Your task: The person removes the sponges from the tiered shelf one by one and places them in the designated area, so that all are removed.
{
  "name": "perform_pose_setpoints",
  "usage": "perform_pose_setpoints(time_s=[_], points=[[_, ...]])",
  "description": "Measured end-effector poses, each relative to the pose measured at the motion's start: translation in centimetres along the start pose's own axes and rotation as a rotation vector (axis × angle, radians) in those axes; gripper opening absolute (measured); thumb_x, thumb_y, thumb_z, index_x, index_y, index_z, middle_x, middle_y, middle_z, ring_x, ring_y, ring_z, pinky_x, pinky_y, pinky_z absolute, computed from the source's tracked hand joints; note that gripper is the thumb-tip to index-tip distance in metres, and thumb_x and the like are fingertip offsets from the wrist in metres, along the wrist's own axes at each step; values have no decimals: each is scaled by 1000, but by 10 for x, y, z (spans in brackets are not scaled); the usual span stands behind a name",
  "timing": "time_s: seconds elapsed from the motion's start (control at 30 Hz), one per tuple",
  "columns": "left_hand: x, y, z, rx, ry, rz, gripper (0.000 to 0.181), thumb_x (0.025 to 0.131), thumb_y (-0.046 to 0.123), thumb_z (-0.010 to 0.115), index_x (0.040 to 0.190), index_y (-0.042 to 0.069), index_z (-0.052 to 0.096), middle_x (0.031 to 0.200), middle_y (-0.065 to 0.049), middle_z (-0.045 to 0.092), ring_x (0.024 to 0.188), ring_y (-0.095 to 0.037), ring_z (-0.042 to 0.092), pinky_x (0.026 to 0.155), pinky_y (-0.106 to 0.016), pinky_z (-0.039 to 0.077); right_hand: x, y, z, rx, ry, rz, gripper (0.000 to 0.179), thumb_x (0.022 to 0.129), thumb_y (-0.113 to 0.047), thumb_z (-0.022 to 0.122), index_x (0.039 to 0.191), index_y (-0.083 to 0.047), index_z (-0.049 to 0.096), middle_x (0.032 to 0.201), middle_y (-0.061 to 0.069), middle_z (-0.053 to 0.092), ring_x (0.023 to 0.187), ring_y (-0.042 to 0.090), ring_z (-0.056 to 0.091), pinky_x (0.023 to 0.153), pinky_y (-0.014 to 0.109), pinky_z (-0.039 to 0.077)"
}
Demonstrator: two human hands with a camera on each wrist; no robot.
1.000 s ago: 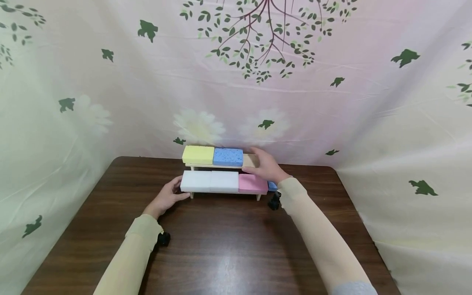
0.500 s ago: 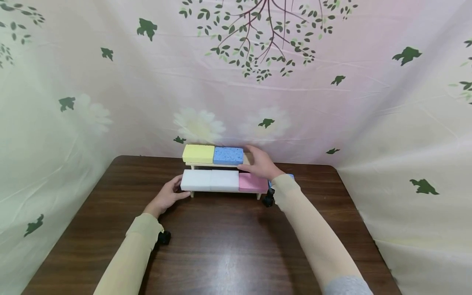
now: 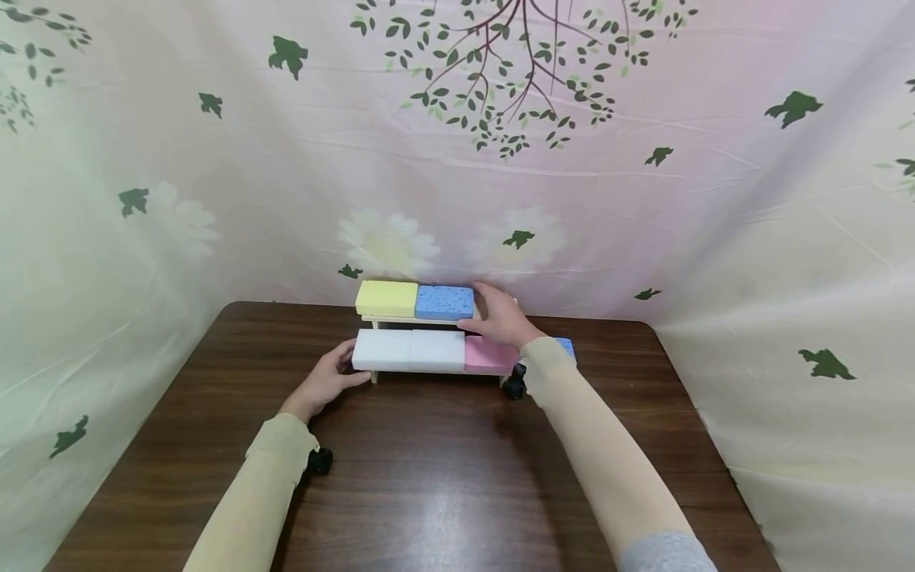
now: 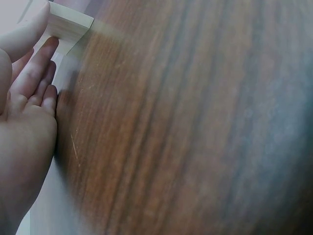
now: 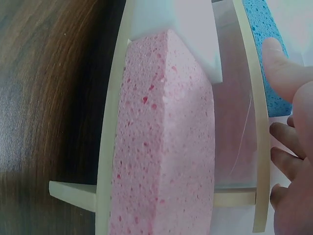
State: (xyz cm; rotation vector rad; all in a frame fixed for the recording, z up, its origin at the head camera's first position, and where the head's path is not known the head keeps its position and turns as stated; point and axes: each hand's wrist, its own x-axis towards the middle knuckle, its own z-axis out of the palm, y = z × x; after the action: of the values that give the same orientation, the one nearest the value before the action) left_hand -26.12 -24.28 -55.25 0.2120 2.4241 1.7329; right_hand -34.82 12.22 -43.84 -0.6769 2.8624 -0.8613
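A two-tier light wooden rack (image 3: 410, 320) stands at the back of the table. On its upper tier lie a yellow sponge (image 3: 387, 299) and, right beside it, a pored blue sponge (image 3: 444, 302). Two white blocks (image 3: 411, 349) and a pink sponge (image 5: 166, 137) fill the lower tier. My right hand (image 3: 500, 314) pinches the blue sponge's right end; in the right wrist view its thumb (image 5: 276, 61) lies on the front face. My left hand (image 3: 324, 384) holds the rack's lower left end, thumb in front and fingers (image 4: 34, 76) around the side by a leg.
Another blue piece (image 3: 566, 345) shows on the right, partly hidden by my right forearm. The dark wooden table (image 3: 429, 461) reaches toward me. A patterned cloth backdrop (image 3: 443, 191) rises right behind the rack and at both sides.
My right hand has slid left along the upper tier up to the blue sponge's right end. The left hand and the sponges stay in place.
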Motion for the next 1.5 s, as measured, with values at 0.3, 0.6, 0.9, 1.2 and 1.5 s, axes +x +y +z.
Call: perform_pose_setpoints(time_s=[0.3, 0.6, 0.9, 1.2, 1.5], points=[[1, -1, 1, -8, -2, 10, 81, 95, 12, 80, 162, 7, 35, 157, -22, 50, 149, -43, 39, 124, -64, 24, -1, -3, 0, 22, -8, 8, 90, 98, -41, 76, 165, -4, 29, 168, 15, 35, 155, 34, 34, 124, 51, 33], [-1, -1, 1, -9, -1, -3, 82, 95, 12, 80, 163, 6, 34, 157, -23, 50, 150, -42, 39, 124, -63, 24, -3, -2, -1, 24, -2, 38, 85, 98, -42, 75, 164, -7, 34, 166, 12, 40, 154, 33, 35, 125, 55, 28], [-2, 0, 1, -11, -6, -3, 82, 95, 13, 80, 163, 7, 34, 157, -22, 50, 150, -42, 39, 124, -63, 24, -8, -4, -3, 80, 9, 60, 84, 98, -40, 76, 163, -8, 34, 165, 12, 41, 153, 32, 37, 122, 51, 36], [-1, 0, 0, -16, -3, -5, 82, 95, 12, 79, 163, 7, 34, 158, -22, 49, 152, -43, 35, 123, -64, 25, -9, 3, -6, 88, 18, 55, 84, 98, -42, 76, 164, -10, 34, 165, 11, 41, 152, 31, 39, 120, 52, 38], [-1, 1, -1, -2, -10, -6, 84, 96, 16, 79, 164, 7, 32, 160, -22, 47, 153, -43, 33, 124, -65, 22, -13, 4, -9, 80, 35, 52, 82, 98, -42, 76, 162, -10, 37, 162, 12, 46, 148, 32, 44, 117, 54, 41]])
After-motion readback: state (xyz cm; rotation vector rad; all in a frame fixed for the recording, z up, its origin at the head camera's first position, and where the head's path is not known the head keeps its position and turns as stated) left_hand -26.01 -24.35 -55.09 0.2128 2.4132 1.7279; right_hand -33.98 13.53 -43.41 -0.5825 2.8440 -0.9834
